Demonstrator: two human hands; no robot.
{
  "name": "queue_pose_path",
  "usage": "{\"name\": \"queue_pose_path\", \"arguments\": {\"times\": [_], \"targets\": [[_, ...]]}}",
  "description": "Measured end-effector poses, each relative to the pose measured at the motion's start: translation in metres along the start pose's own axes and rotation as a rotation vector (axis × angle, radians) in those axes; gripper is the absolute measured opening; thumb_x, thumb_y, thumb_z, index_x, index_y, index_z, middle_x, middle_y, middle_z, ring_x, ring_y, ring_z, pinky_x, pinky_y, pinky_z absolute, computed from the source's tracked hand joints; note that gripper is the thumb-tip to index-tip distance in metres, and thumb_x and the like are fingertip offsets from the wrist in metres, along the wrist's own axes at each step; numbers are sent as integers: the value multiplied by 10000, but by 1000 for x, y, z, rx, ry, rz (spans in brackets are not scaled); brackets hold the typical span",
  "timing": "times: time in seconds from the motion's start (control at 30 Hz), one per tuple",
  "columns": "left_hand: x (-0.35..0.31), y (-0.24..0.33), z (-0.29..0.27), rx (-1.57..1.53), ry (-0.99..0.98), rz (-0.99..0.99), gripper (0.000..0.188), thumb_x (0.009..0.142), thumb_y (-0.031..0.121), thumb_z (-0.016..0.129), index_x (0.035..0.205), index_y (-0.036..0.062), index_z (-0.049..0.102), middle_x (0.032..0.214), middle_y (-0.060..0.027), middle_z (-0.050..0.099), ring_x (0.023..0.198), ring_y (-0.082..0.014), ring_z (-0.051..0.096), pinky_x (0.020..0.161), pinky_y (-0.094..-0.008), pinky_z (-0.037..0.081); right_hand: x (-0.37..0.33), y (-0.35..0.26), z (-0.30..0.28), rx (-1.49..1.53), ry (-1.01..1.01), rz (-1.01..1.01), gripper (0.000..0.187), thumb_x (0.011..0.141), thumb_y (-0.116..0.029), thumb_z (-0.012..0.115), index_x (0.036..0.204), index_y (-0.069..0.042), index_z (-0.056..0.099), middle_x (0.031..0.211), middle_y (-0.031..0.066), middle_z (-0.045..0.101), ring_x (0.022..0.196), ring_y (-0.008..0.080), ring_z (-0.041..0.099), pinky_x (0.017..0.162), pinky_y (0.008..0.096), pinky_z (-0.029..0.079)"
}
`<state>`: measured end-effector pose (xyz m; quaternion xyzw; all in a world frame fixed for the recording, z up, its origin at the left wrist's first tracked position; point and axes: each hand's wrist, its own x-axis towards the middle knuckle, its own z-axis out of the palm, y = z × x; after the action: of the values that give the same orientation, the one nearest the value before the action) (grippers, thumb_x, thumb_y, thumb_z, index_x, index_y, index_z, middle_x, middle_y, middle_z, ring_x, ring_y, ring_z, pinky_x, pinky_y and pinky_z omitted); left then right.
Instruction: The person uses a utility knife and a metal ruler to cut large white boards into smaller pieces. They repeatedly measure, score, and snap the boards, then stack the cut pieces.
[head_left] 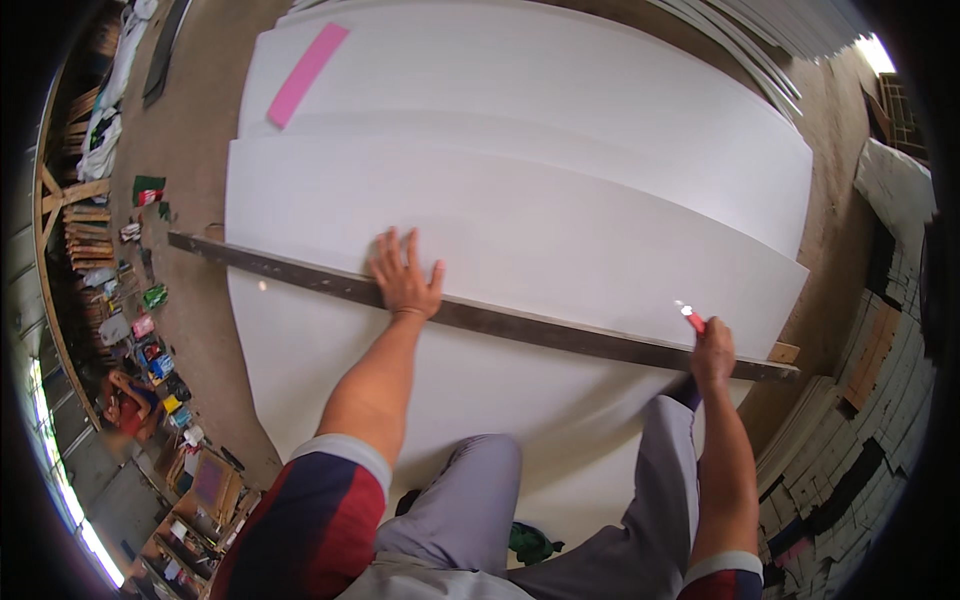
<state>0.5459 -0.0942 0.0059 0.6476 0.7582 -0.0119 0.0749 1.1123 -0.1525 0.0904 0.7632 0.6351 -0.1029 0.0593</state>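
A red-handled cutter (694,320) is sitting in the right hand (714,352), just beyond the far edge of a dark straightedge, near its right end. Its bright, blurred tip is pointing up and to the left, away from the person, and its long axis is slanting back down toward the fist. The right hand's grip is narrow, closing around the red handle.

The straightedge (570,335) is running lengthwise from upper left to lower right across a white sheet (560,240), its left end reaching past the sheet's edge. The left hand (406,282) is lying across the bar, its grip wide and holding nothing, the spread fingers extending onto the sheet beyond. A light wood piece (784,352) is showing beside the bar's right end.

Farther out, a pink strip (308,76) is lying slantwise on another white sheet (560,90). Grey trousers (470,500) are filling the lower middle, with a green cloth (533,542) showing between the legs. Along the left, small packages (158,362) are scattering over the floor (195,330), their markings too small to make out. Stacked pale strips (840,500) are standing at right.
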Motion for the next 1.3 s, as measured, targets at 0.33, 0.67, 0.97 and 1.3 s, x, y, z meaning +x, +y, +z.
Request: {"name": "queue_pose_path", "arguments": {"times": [0.33,0.67,0.97,1.3], "targets": [[0,5,-5,-43,-137,-9,723,1047,596,438,1677,258,327,1769,-177,149,1640,-423,74,1267,-685,106,-25,-256,60,208,-50,-77,118,913,-110,705,995,-110,620,932,77,669,894,328,644,753,494,527],[-3,3,-10,-53,-174,13,694,1057,595,425,1671,282,342,1767,-203,131,1632,-455,71,1249,-691,169,-31,-291,102,178,17,3,130,847,-116,663,960,-156,611,950,27,618,912,298,611,773,451,449],[3,6,-7,-36,-117,45,688,1061,565,447,1669,259,349,1750,-231,172,1618,-472,123,1234,-689,207,-21,-292,91,152,58,-31,135,843,-133,671,948,-168,594,924,20,598,866,283,597,731,438,438],[1,4,-8,-73,-140,27,692,1046,583,469,1655,267,382,1751,-231,170,1619,-473,108,1230,-698,187,-27,-291,96,163,32,-46,144,843,-142,676,955,-165,590,928,34,613,863,294,607,716,447,444]]}}
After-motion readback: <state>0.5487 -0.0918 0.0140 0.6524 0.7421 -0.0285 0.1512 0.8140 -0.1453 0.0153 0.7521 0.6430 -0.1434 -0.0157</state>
